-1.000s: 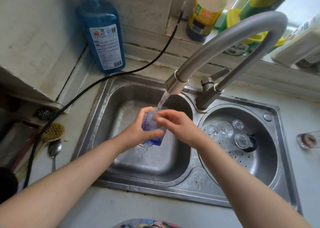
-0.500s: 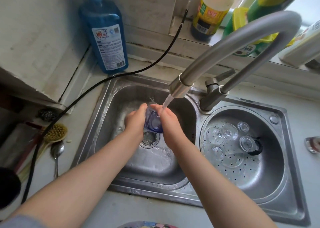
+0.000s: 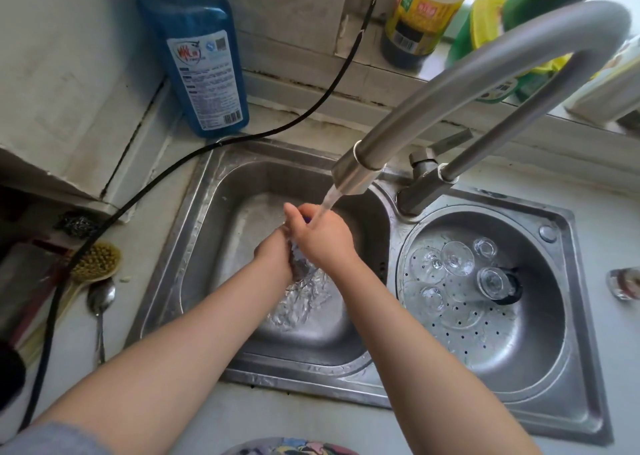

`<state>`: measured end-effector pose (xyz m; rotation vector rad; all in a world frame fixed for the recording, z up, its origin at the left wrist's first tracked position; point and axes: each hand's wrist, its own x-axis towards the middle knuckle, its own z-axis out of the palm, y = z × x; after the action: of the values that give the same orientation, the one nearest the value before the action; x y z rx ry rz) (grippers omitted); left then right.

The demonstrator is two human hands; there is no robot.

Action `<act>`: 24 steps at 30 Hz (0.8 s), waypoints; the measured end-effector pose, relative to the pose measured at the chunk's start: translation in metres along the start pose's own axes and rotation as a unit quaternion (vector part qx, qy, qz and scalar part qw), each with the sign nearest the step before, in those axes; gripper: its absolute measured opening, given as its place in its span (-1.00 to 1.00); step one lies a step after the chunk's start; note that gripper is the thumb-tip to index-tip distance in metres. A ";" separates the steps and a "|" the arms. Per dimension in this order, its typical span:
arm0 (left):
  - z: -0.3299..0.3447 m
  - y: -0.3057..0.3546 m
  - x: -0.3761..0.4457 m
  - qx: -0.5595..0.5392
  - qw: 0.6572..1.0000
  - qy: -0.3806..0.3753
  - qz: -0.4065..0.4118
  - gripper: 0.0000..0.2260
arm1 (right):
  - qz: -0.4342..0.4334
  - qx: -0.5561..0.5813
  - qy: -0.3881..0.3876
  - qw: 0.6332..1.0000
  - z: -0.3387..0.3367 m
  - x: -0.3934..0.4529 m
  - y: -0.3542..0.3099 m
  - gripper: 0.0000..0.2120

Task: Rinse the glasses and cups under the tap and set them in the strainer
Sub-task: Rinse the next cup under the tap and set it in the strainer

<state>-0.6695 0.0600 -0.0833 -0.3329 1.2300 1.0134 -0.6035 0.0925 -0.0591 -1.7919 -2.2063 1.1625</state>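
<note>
My left hand [image 3: 273, 252] and my right hand [image 3: 320, 238] are pressed together over the left sink basin [image 3: 221, 233], closed around a small blue glass [image 3: 307, 217]. Only a sliver of blue shows between the fingers. Water runs from the tap spout [image 3: 356, 170] onto my right hand and splashes down below the wrists. In the round strainer [image 3: 491, 343] on the right, several clear glasses [image 3: 457, 259] stand upside down beside a glass cup with a black handle [image 3: 495, 283].
One more glass [image 3: 625, 283] lies on the counter at the far right. A blue detergent bottle [image 3: 197, 56] stands behind the sink. A black cable [image 3: 145, 191] crosses the counter. A scrub brush [image 3: 95, 259] and a spoon [image 3: 100, 298] lie to the left.
My hands have closed further around the blue glass and turned it, so it is almost hidden now. Water falls on my right hand and splashes into the basin.
</note>
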 end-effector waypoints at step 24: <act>-0.009 -0.001 0.032 0.139 0.979 0.139 0.055 -0.63 | 0.066 0.485 0.046 0.871 0.009 -0.023 0.040 -0.79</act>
<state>-0.6749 0.0681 -0.1146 -0.1926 1.6387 0.8936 -0.5685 0.0691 -0.0797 -1.4579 -1.0563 1.7157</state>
